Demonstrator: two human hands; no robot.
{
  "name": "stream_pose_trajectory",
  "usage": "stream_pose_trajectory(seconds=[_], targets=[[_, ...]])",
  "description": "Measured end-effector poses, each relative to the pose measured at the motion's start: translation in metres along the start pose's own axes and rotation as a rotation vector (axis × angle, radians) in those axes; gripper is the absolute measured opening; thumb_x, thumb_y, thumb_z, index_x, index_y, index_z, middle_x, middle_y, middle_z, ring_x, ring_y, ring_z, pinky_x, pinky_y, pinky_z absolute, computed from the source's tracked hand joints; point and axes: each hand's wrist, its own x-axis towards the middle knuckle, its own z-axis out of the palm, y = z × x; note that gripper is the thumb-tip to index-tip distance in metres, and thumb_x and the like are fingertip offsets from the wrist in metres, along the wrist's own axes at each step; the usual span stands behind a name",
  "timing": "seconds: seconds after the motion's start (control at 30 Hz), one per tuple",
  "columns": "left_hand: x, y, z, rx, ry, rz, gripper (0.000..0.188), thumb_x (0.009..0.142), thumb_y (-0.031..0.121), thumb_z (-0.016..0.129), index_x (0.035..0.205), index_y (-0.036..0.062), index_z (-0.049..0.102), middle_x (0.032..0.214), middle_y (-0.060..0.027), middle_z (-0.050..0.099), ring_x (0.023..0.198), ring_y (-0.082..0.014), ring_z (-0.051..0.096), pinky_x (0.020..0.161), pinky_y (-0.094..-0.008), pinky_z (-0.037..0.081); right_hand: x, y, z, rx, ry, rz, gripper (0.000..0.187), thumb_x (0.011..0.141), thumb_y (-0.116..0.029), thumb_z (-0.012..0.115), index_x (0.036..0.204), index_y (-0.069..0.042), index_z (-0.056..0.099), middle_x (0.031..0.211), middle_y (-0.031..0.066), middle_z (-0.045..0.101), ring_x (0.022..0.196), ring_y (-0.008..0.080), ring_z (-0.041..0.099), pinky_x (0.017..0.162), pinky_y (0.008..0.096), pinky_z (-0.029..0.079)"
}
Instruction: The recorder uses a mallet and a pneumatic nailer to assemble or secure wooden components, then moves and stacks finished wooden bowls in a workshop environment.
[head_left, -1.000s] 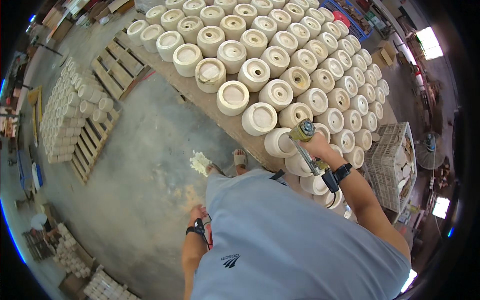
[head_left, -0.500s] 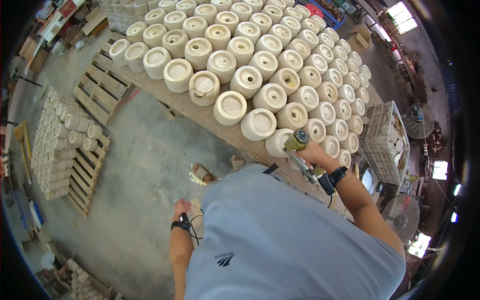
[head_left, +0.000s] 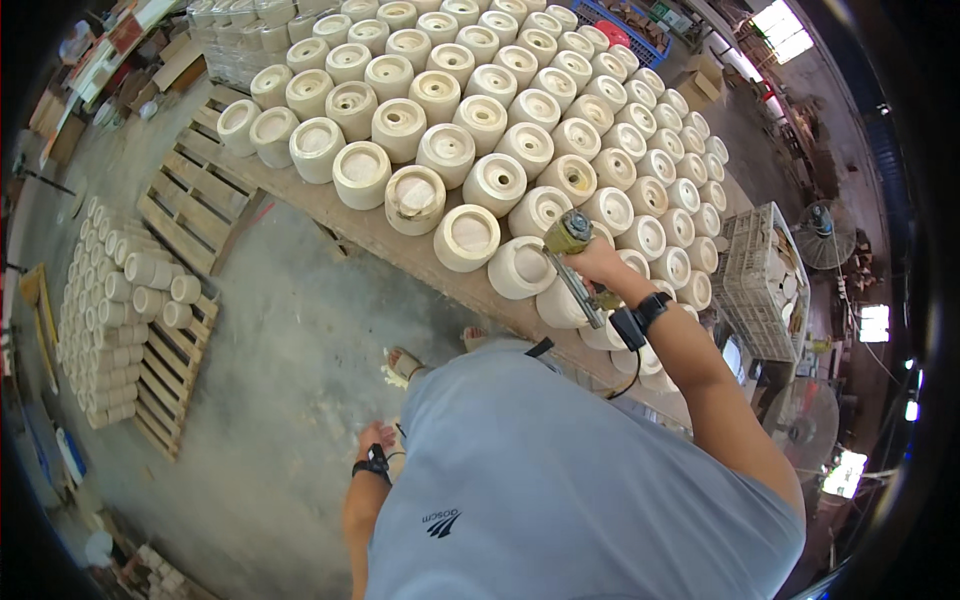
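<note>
In my right hand (head_left: 598, 264) is a pneumatic nail gun (head_left: 570, 236), yellow-green with a slanted metal magazine, gripped by its handle. Its head hangs over the near edge of a crowd of pale wooden round blocks (head_left: 467, 238), close to one with a wide round recess (head_left: 522, 266). Some blocks have a shallow round recess, others a small central hole. One front block (head_left: 414, 198) has a rough, chipped-looking recess. By my left side, my left hand (head_left: 376, 437) hangs low, apart from the blocks, with nothing seen in its loosely spread fingers.
The blocks stand in rows on a brown table (head_left: 300, 190). To its right is a slatted plastic crate (head_left: 752, 285) with wood pieces, near a fan (head_left: 826, 238). On the left, more blocks are piled on a wooden pallet (head_left: 172, 375); another pallet (head_left: 195, 195) lies beyond.
My right hand has carried the nail gun left and farther over the blocks. The view has shifted slightly. My left hand still hangs by my side.
</note>
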Motion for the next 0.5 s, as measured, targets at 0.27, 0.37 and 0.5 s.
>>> stream_pose_trajectory(seconds=[0.27,0.37,0.5], targets=[[-0.009,-0.012,-0.019,-0.059,0.009,0.021,0.037,0.095,0.023,0.044,0.124,0.0017,0.05,0.096,-0.019,0.066,0.071,-0.0272,0.063,0.057,-0.0375,0.052,0.02,-0.002,0.018,0.008,-0.003,0.059,0.025,0.08,-0.022,0.068,0.084,0.003,0.063,0.062,0.0062,0.06,0.042,0.014,0.055,0.039,0.0305,0.045],[-0.006,-0.011,-0.02,-0.052,0.005,-0.032,0.036,0.094,0.023,0.045,0.122,0.0015,0.05,0.097,-0.0188,0.066,0.072,-0.0274,0.064,0.057,-0.0368,0.052,0.019,0.001,0.019,0.04,-0.032,0.075,0.023,0.08,-0.02,0.068,0.086,0.002,0.063,0.061,0.0056,0.058,0.041,0.0133,0.053,0.039,0.0301,0.043],[-0.007,-0.005,-0.025,0.156,-0.083,0.144,0.039,0.096,0.022,0.043,0.129,0.0008,0.047,0.1,-0.0205,0.063,0.073,-0.0267,0.063,0.063,-0.0365,0.053,0.004,-0.004,0.018,0.015,-0.033,0.058,0.022,0.08,-0.017,0.068,0.088,0.003,0.063,0.06,0.0053,0.057,0.04,0.0127,0.051,0.038,0.0297,0.042]])
